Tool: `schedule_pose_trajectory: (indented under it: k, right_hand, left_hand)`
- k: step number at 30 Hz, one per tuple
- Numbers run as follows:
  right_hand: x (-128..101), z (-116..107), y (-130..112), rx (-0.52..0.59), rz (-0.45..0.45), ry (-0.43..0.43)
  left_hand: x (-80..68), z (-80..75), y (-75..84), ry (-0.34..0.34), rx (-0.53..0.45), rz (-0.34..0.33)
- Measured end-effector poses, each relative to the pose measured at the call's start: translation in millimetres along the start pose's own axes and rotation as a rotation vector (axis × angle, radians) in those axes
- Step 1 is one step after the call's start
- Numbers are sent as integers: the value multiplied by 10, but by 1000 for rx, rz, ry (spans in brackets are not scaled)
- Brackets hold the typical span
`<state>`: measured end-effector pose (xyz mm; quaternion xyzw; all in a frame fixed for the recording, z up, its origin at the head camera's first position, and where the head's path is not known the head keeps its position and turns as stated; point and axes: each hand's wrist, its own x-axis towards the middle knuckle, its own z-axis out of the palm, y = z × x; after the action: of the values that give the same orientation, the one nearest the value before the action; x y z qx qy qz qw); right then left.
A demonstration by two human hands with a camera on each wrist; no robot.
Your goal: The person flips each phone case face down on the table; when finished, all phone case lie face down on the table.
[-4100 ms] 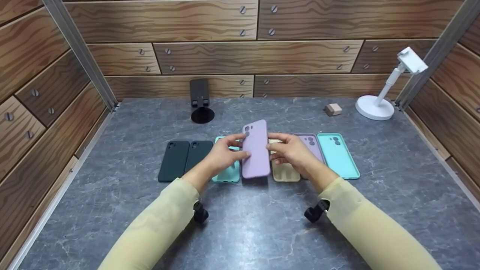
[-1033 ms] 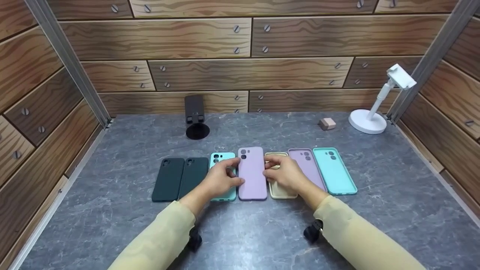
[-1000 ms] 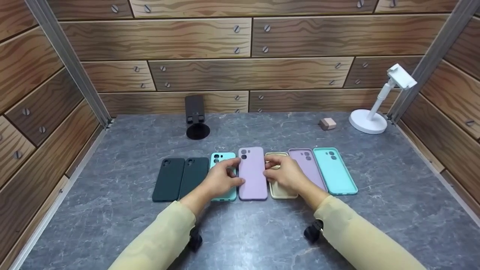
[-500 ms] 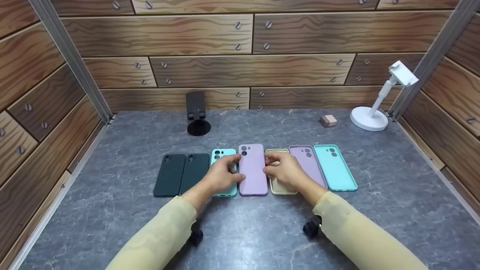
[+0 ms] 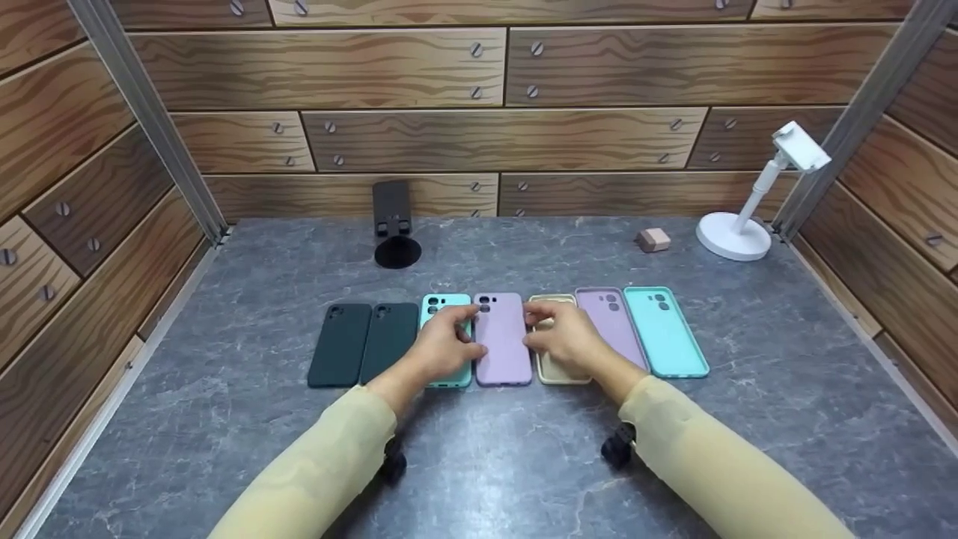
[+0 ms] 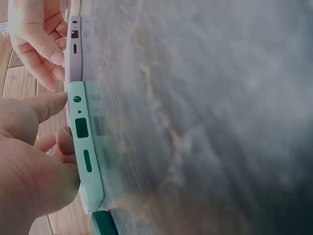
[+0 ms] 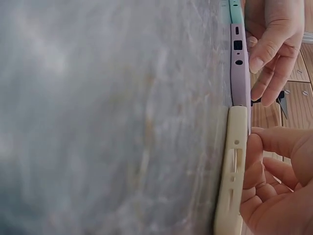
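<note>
Lilac phone case with rounded corners and a smooth, matte-looking back (image 5: 503, 340), back side up, and it's right between my hands! It sits on the grey marbled tabletop (image 5: 486, 464), with a bright turquoise phone case (image 5: 458, 373) close on its left and a cream phone case (image 5: 557, 372) close on its right. Danger here, I reckon: one push stronger than the other and it skews, or butts a neighbour out of line. Lift my fingers carelessly and a knuckle could drag the turquoise or the cream one along.

Now the grip! Left hand (image 5: 441, 340): thumb and forefinger spread well apart, tips on the left edge. Right hand (image 5: 565, 337): same spread, tips at the right edge. Neither one wraps around it; just light fingertip contact, side against side.
</note>
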<state>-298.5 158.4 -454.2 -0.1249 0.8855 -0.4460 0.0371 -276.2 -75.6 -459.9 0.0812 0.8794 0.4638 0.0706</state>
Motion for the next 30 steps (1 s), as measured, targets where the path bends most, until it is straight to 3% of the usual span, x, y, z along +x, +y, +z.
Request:
schedule_pose_trajectory:
  k: [4,10,16,30]
  right_hand:
    - [-21,-66,-24,18,10,16]
    - [-64,-356,-62,78,43,36]
    - [-117,-629,43,37,31,66]
    - [-194,-733,322,-97,53,23]
  left_hand:
    - [1,17,13,3,9,-14]
    - [3,-11,99,3,-62,-24]
    - [-10,2,245,37,-84,24]
    - [236,447,612,-17,-47,45]
